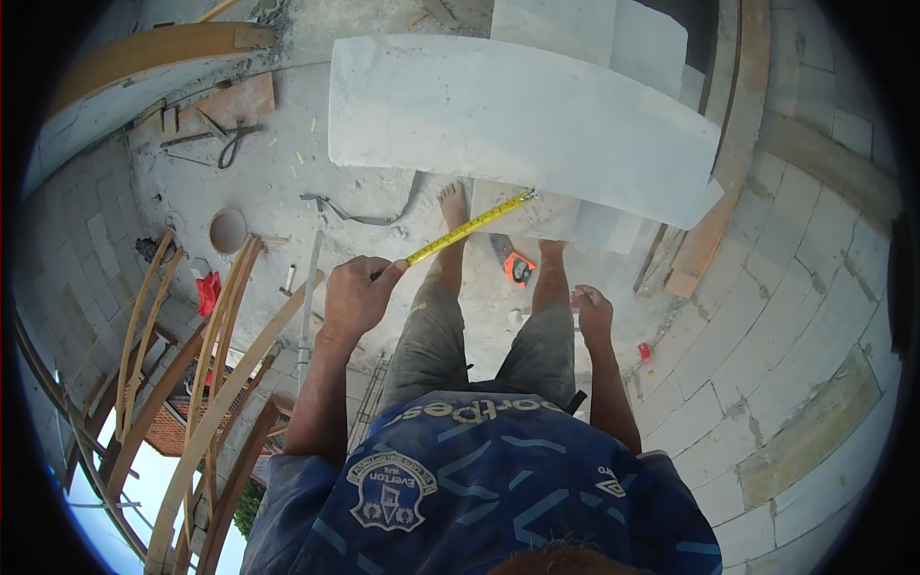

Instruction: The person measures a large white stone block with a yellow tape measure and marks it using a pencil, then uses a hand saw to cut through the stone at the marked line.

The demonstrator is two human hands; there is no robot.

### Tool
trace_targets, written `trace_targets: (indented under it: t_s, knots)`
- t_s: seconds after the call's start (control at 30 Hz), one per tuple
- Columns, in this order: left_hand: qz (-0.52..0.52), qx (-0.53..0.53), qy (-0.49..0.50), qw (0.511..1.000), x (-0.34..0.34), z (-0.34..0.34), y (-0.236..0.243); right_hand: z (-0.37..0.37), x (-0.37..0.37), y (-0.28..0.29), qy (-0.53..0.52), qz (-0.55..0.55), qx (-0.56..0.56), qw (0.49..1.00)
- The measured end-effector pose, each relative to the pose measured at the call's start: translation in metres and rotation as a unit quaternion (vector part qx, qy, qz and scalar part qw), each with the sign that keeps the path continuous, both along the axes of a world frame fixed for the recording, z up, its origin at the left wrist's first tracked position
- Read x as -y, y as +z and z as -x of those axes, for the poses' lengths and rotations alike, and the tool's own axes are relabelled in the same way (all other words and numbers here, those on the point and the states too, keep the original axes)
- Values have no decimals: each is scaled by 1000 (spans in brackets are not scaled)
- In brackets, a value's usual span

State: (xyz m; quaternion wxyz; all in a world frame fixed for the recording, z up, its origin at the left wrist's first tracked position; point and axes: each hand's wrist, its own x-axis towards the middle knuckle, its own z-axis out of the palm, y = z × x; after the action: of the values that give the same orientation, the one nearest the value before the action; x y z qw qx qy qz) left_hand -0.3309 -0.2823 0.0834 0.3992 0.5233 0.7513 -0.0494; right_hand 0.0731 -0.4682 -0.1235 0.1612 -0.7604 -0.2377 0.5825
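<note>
Right of a round container (230,216), contents unclear, left fingers (388,276) grip yellow tape (470,227); right fingers (593,298) curl closed.

On the floor (278,192), a red object (645,353) is seen near the right edge, a plank (251,97) near the upper-left corner.

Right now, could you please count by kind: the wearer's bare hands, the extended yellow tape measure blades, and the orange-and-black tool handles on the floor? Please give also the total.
Bare left hand and bare right hand: 2
Extended yellow tape measure blade: 1
Orange-and-black tool handle: 1
Total: 4
</note>
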Motion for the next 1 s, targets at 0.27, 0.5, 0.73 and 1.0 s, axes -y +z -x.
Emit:
trace_targets:
  t_s: [0.27, 0.5, 0.73, 1.0]
  knots:
    - [53, 98, 227, 968, 11, 28, 16, 79, -74, 56, 159, -100, 68, 980]
    - [68, 150, 334, 928, 80, 72, -15, 117, -170, 129, 191, -96, -34, 976]
    - [32, 139, 386, 911, 132, 100, -28, 116, -178, 128, 255, -66, -7, 965]
    - [25, 94, 301, 949, 112, 93, -14, 136, -147, 115, 293, -60, -22, 954]
